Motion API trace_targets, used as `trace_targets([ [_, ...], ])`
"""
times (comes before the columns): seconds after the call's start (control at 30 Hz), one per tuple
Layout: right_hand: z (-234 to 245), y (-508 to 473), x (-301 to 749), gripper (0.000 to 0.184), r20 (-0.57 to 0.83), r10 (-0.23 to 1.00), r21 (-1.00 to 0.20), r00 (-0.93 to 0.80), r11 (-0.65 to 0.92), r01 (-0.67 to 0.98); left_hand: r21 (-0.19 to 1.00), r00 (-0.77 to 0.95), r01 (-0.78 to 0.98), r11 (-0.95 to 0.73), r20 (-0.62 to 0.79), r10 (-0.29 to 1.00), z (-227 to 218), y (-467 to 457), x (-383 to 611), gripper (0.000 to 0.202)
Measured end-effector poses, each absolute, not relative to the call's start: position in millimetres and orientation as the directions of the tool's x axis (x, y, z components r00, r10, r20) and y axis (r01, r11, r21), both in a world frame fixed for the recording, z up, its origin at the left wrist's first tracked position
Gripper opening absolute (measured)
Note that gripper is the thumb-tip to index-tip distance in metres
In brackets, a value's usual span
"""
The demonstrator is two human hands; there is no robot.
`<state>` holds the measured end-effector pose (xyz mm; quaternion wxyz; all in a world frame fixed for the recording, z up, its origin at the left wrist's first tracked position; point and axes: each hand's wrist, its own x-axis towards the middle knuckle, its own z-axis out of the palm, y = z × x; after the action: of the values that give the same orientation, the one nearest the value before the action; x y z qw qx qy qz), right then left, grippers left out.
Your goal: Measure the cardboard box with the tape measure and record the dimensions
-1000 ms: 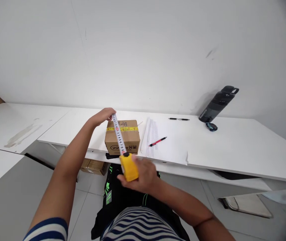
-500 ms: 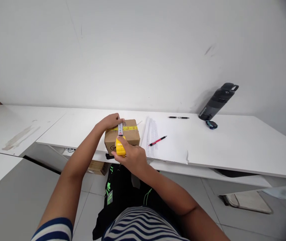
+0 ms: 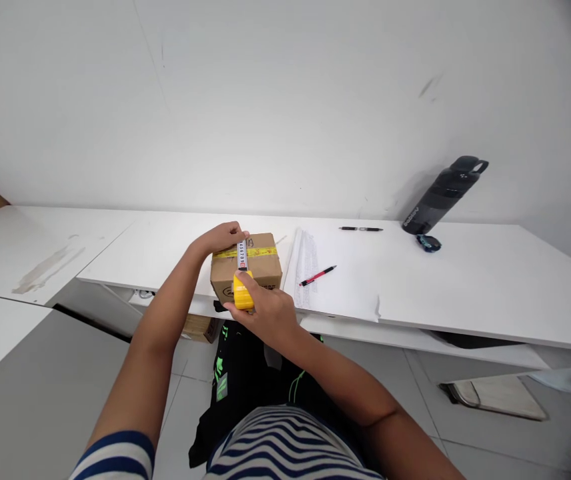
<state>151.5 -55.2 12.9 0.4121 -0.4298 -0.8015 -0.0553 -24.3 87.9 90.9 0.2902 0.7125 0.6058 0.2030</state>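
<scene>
Tape case [image 3: 242, 291] moved up and in vs 1 s ago: was held out in front of the box [image 3: 265, 268], now sits at its front top edge. Exposed blade [image 3: 242, 255] is much shorter. Left hand [image 3: 223, 238] shifted from behind the box to its back edge. Hardly any change over the last half second.

Meaning, my read: slack is gone, blade now runs back to front over the box top, crossing the yellow strip [image 3: 265, 251], so it can be read against the top.

Right hand [image 3: 273, 313] is wrapped round the case, thumb on top by the blade mouth. Left fingers are curled at the blade's far end; can't tell pinching from pressing, end itself hidden.

Box is on the table [image 3: 465, 280] near its front edge, just left of the paper [image 3: 350, 290]. Red pen [image 3: 318, 275] lies on the paper.
</scene>
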Motion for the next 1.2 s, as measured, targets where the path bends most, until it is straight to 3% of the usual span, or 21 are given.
trace_targets([
  [0.13, 19, -51, 158, 0.057, 0.672, 0.696, -0.326, -0.251, 0.583, 0.744, 0.777, 0.226, 0.622, 0.096, -0.295, 0.928, 99, 97, -32, 0.041],
  [0.23, 22, -50, 159, 0.059, 0.643, 0.723, -0.355, -0.252, 0.573, 0.739, 0.825, 0.267, 0.537, 0.173, -0.362, 0.893, 99, 98, -32, 0.04],
  [0.43, 19, -53, 155, 0.056, 0.652, 0.711, -0.328, -0.264, 0.578, 0.747, 0.786, 0.146, 0.595, 0.168, -0.312, 0.939, 97, 101, -29, 0.032],
  [0.63, 18, -51, 157, 0.063, 0.601, 0.759, -0.424, -0.25, 0.569, 0.705, 0.748, 0.128, 0.654, 0.115, -0.26, 0.957, 98, 101, -27, 0.035],
  [0.83, 17, -46, 168, 0.064, 0.649, 0.73, -0.446, -0.214, 0.593, 0.67, 0.675, 0.001, 0.738, -0.001, 0.0, 1.0, 109, 74, -17, 0.044],
  [0.9, 15, -41, 174, 0.06, 0.673, 0.717, -0.468, -0.18, 0.602, 0.647, 0.699, 0.051, 0.71, -0.086, 0.071, 0.996, 115, 53, -5, 0.049],
  [1.03, 10, -32, 186, 0.057, 0.657, 0.752, -0.611, -0.052, 0.572, 0.547, 0.702, 0.357, 0.628, -0.336, 0.124, 0.926, 116, 11, 19, 0.062],
  [1.1, 5, -30, 190, 0.058, 0.625, 0.781, -0.697, -0.003, 0.559, 0.449, 0.634, 0.417, 0.663, -0.397, 0.127, 0.9, 106, -2, 22, 0.063],
  [1.2, -2, -27, 193, 0.063, 0.555, 0.829, -0.819, 0.063, 0.532, 0.214, 0.444, 0.345, 0.813, -0.376, 0.154, 0.926, 82, -11, 12, 0.075],
])
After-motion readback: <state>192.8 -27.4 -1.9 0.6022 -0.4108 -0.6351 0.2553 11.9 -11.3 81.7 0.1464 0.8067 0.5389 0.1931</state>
